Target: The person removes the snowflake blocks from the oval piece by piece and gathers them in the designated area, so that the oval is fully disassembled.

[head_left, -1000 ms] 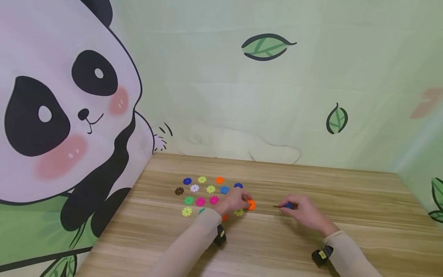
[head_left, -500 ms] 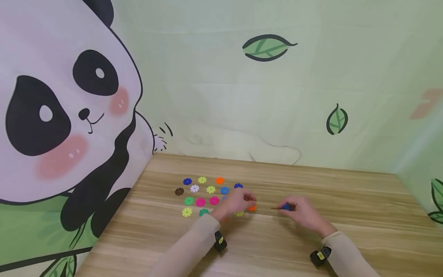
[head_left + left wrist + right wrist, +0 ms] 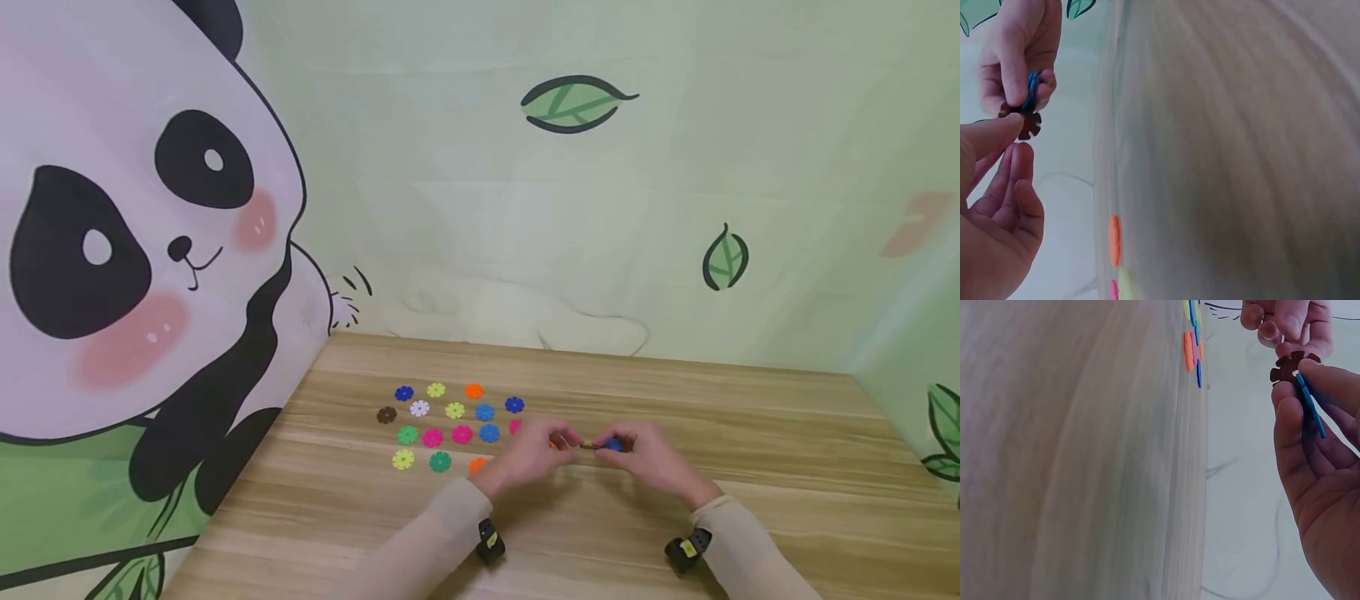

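Observation:
My right hand [image 3: 660,458] pinches a blue notched snowflake disc [image 3: 1311,409] joined at an angle to a brown snowflake disc [image 3: 1285,369]. The pair is held above the table, the brown one pointing towards the left hand. My left hand [image 3: 536,454] has come up to the brown disc [image 3: 1030,127]. Its thumb overlaps the disc's edge in the left wrist view, while the fingers curve just below with a small gap. Whether the fingers touch the disc's far side is not clear. An orange disc [image 3: 553,444] is partly hidden behind the left hand.
Several loose snowflake discs lie flat in rows on the left of the wooden table [image 3: 750,433], among them a white one [image 3: 419,408] and a dark green one [image 3: 440,462]. A printed cloth with a panda [image 3: 217,225] hangs behind and at the left.
My left hand has moved right, from over the orange disc to the brown disc's edge. My right hand has stayed almost in place with the joined pair.

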`<act>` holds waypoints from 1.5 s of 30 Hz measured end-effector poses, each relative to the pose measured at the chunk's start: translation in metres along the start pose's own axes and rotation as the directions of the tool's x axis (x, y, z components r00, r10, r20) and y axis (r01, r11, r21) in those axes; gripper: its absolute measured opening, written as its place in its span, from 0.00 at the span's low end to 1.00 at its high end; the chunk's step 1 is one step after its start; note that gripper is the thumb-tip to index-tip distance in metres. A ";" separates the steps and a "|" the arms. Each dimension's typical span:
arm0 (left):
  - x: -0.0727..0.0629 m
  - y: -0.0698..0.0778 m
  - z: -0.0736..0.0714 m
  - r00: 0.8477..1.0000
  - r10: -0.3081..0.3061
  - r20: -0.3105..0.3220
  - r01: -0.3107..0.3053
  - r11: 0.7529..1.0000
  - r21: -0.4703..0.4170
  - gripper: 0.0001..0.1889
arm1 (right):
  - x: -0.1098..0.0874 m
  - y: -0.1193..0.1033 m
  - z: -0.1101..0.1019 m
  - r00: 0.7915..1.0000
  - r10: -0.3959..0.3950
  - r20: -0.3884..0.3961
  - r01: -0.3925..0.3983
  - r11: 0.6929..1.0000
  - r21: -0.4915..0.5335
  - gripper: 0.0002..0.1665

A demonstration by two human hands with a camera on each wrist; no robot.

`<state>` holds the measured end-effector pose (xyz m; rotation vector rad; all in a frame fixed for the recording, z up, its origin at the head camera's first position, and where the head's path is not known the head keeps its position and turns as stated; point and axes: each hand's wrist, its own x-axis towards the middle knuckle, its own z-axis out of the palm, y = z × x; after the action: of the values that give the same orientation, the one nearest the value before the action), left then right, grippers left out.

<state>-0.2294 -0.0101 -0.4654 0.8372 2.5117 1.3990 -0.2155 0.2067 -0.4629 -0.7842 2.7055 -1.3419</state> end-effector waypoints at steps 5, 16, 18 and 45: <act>0.001 0.000 0.006 0.999 0.031 -0.033 -0.032 0.999 -0.029 0.03 | 0.002 0.000 0.002 1.000 -0.031 -0.001 0.031 0.999 0.019 0.05; 0.000 -0.003 0.003 0.992 0.089 -0.089 -0.086 0.995 0.042 0.02 | -0.001 0.003 -0.002 0.995 0.083 0.057 -0.094 0.970 0.224 0.11; 0.000 -0.003 0.003 0.993 0.085 -0.085 -0.079 0.994 0.071 0.02 | -0.002 0.002 -0.003 0.992 0.107 0.067 -0.121 0.957 0.264 0.12; 0.002 -0.003 0.000 0.980 0.198 -0.027 -0.196 0.978 0.078 0.05 | 0.005 0.000 0.001 0.992 0.090 0.093 -0.118 0.928 0.354 0.13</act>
<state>-0.2325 -0.0101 -0.4675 1.1130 2.5820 1.3924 -0.2194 0.2037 -0.4622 -0.6307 2.3050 -1.6741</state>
